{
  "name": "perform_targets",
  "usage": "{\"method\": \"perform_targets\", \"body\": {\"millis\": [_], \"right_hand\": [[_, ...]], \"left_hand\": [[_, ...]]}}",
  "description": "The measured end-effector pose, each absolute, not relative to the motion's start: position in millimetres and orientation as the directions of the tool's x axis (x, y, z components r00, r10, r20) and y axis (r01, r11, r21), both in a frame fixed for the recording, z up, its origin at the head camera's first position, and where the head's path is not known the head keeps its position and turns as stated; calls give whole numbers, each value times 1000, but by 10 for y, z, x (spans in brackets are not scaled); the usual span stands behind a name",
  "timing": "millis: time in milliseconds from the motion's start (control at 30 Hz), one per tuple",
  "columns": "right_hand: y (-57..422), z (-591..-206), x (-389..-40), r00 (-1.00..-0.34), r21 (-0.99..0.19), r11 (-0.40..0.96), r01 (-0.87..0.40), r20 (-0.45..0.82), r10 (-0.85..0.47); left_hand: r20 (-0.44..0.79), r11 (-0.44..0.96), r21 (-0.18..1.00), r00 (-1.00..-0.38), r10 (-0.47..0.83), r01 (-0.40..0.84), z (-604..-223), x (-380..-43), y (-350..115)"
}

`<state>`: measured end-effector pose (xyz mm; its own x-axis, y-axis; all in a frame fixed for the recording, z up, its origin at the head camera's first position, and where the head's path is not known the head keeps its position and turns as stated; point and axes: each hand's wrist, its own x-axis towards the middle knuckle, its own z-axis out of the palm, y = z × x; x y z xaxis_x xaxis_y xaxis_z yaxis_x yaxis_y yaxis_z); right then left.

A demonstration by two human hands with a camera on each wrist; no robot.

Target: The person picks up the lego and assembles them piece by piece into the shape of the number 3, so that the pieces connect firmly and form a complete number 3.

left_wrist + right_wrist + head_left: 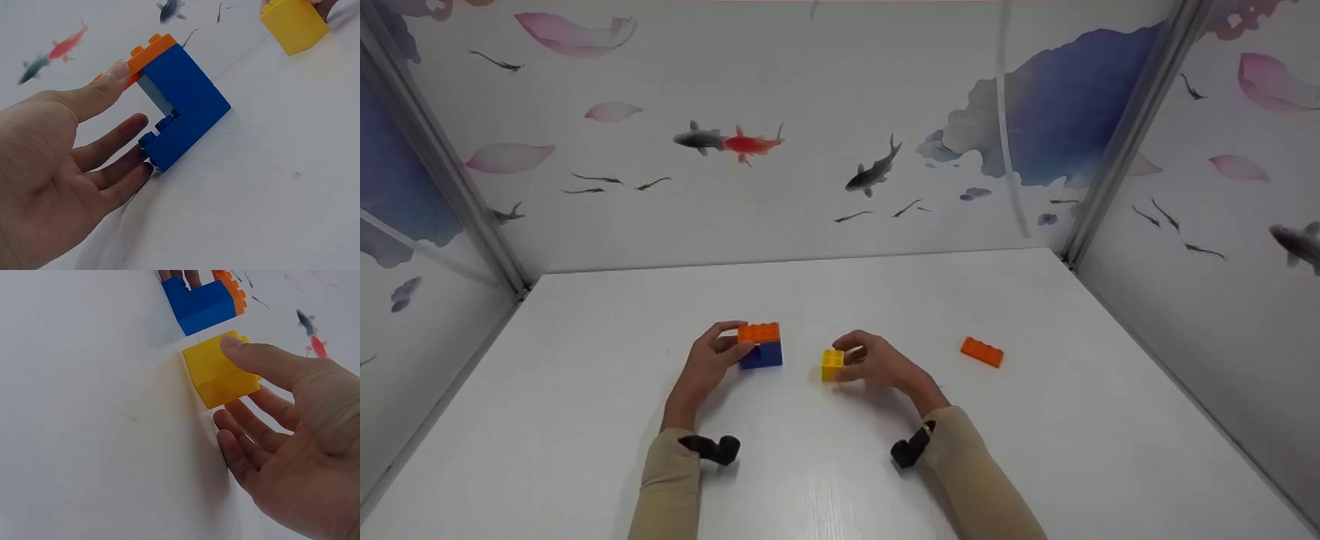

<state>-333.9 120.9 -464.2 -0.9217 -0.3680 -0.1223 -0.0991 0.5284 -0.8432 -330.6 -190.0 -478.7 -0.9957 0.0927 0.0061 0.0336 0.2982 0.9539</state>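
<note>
In the head view a small build of blue bricks (pixel 765 355) with an orange brick (pixel 760 331) on top stands left of centre. My left hand (pixel 711 358) pinches it from the left, its thumb (pixel 109 81) on the orange brick's near edge. The left wrist view shows the blue part as an L, a gap under the orange overhang and studs on its lower step. To the right, my right hand (pixel 877 363) holds a yellow block (pixel 832 365) by its side, thumb (pixel 253 354) against one face. The other right fingers curve below and behind it.
A loose orange brick (pixel 982 352) lies on the white table (pixel 825 472), right of the right hand. Printed panels (pixel 810 82) with fish and petals enclose the table at the back and sides. Black wrist mounts (pixel 718 449) sit on both sleeves.
</note>
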Motion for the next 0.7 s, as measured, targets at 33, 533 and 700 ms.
{"method": "perform_targets", "body": {"millis": [33,533,700], "right_hand": [[1205,-4641,-3338,-922,-843,528,-101,-120,-368],[1121,-4613,-3327,-937,-851,519,-81,-112,-330],[1094,-4594,-3324,-940,-858,509,-76,-108,-323]], "left_hand": [[7,298,954,-996,93,34,-4786,-3306,-1901],[10,275,961,-995,99,37,-4790,-3316,-1912],[13,288,957,-995,94,40,-4802,-3311,-1907]]}}
